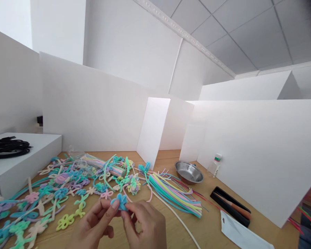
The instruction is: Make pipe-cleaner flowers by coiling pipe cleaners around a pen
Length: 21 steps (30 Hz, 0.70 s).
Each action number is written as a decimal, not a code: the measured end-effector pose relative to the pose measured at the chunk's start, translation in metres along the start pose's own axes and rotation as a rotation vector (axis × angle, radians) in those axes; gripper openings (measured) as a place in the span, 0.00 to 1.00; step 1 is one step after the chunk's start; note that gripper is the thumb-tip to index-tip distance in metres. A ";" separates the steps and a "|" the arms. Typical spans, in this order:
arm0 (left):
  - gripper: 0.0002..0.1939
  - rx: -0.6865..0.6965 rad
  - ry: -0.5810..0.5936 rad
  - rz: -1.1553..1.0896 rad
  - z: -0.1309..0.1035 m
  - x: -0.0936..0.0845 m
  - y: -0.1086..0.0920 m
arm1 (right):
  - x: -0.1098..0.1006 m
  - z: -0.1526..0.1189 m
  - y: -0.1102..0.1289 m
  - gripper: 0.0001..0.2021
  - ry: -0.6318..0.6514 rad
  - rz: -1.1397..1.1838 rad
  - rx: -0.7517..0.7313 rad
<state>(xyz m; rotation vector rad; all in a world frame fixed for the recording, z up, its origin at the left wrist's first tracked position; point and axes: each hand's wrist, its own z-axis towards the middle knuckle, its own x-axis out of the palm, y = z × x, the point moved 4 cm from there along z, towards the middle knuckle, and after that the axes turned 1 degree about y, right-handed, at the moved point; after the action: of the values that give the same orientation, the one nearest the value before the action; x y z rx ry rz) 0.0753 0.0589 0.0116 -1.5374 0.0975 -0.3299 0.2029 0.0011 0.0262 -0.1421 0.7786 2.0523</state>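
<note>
A small blue flower of fuzzy pipe cleaner (122, 201) is pinched between my two hands, low in the middle of the view. My left hand (97, 221) grips its left side with thumb and forefinger. On its right side, the thumb and forefinger of my right hand (146, 223) are closed on it. Just left of my hands lies a yellow-green flower (65, 222) on the wooden table (181, 231). Beyond my right hand, a bundle of loose pastel pipe cleaners (175, 195) is spread out.
Many pastel pipe-cleaner flowers (62, 178) cover the left side. A metal bowl (189, 172), a clear bottle (215, 165), a black tray (230, 206) and a white packet (242, 231) are at the right. White panels (259, 145) stand behind; black cables (9, 147) lie on a white box (28, 159).
</note>
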 end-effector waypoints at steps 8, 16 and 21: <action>0.11 0.177 -0.010 0.257 -0.006 0.000 -0.009 | -0.007 0.004 0.005 0.08 0.057 -0.072 -0.017; 0.10 0.091 0.138 0.019 0.002 0.005 -0.010 | -0.015 0.014 0.003 0.07 0.140 0.062 0.005; 0.06 0.064 0.164 0.019 -0.001 0.003 -0.003 | -0.008 0.005 0.002 0.07 0.077 0.068 -0.013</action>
<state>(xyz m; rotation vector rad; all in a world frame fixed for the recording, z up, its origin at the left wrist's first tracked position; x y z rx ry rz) 0.0776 0.0575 0.0153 -1.4435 0.2282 -0.4402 0.2071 -0.0022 0.0337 -0.2053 0.8279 2.1268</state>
